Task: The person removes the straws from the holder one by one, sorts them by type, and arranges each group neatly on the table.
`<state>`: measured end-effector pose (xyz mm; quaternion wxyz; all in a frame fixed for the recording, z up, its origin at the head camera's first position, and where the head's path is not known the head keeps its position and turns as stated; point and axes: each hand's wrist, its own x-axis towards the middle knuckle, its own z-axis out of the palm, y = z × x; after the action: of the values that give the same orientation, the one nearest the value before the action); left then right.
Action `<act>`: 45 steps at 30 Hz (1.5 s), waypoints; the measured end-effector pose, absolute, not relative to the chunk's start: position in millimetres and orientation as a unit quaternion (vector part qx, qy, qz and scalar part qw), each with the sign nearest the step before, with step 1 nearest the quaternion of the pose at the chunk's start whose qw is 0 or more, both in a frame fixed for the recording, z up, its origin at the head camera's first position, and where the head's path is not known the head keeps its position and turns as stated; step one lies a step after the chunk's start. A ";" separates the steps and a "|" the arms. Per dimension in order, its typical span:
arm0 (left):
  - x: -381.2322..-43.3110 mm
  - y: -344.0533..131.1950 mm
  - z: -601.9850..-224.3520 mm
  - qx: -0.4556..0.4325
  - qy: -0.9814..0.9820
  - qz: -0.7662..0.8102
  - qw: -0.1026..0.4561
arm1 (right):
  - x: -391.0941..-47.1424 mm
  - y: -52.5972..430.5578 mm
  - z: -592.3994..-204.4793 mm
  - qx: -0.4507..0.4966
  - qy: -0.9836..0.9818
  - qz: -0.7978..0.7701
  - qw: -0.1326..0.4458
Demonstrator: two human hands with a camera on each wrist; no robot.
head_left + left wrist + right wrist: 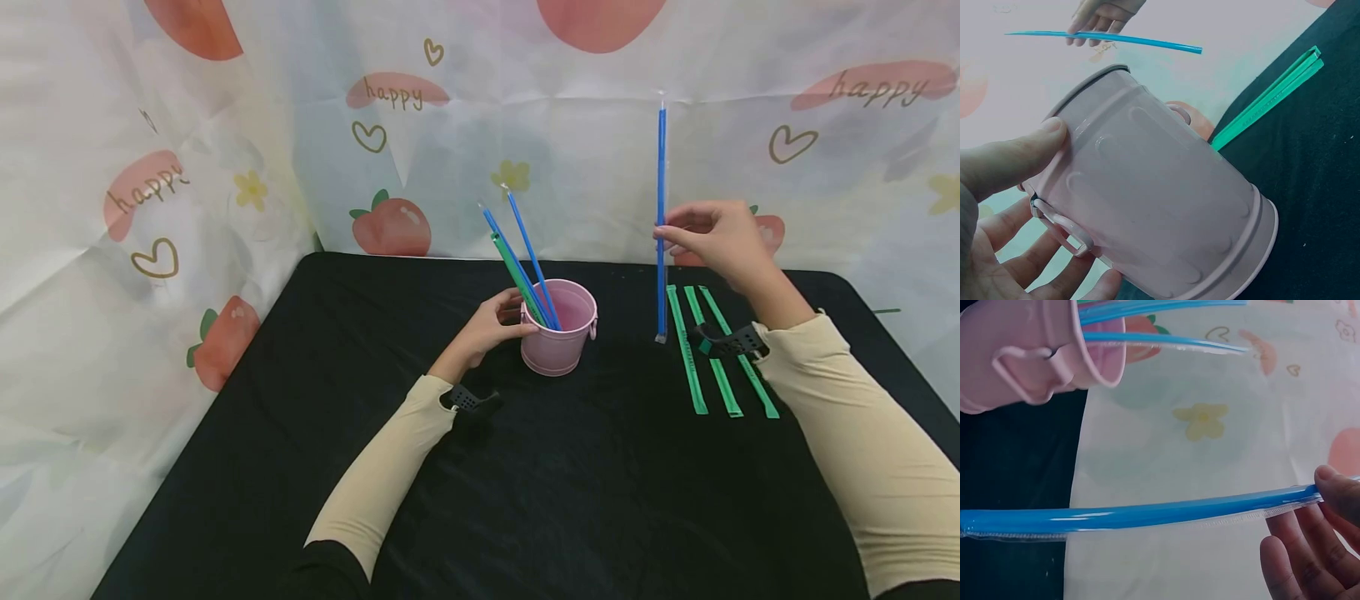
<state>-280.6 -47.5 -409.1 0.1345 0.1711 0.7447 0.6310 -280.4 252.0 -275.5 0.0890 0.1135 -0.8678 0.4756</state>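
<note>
My right hand (723,242) pinches a blue drinking straw (662,171) in a clear wrapper between thumb and fingers. Held upright above the table, the straw is to the right of a small pink bucket (551,354). With its thumb at the rim and its fingers near the side handle (1063,228), my left hand (486,329) holds the bucket. Two blue straws (531,246) and a green one (517,279) lean out of the bucket towards the left; their lower ends are hidden inside.
Three green wrapped straws (686,350) lie side by side on the black tablecloth (570,492), below and beside my right wrist. A printed white cloth (480,125) with fruit and "happy" lettering hangs behind the table and along its left side.
</note>
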 end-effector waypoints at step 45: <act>-279.0 -47.3 -407.3 0.167 0.744 0.633 0.137 | -249.5 357.9 -291.6 0.070 -0.895 0.427 0.103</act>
<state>-279.0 -47.3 -407.3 0.1370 0.1670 0.7436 0.6328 -249.5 357.9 -291.6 0.1032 0.0696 -0.8955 0.4273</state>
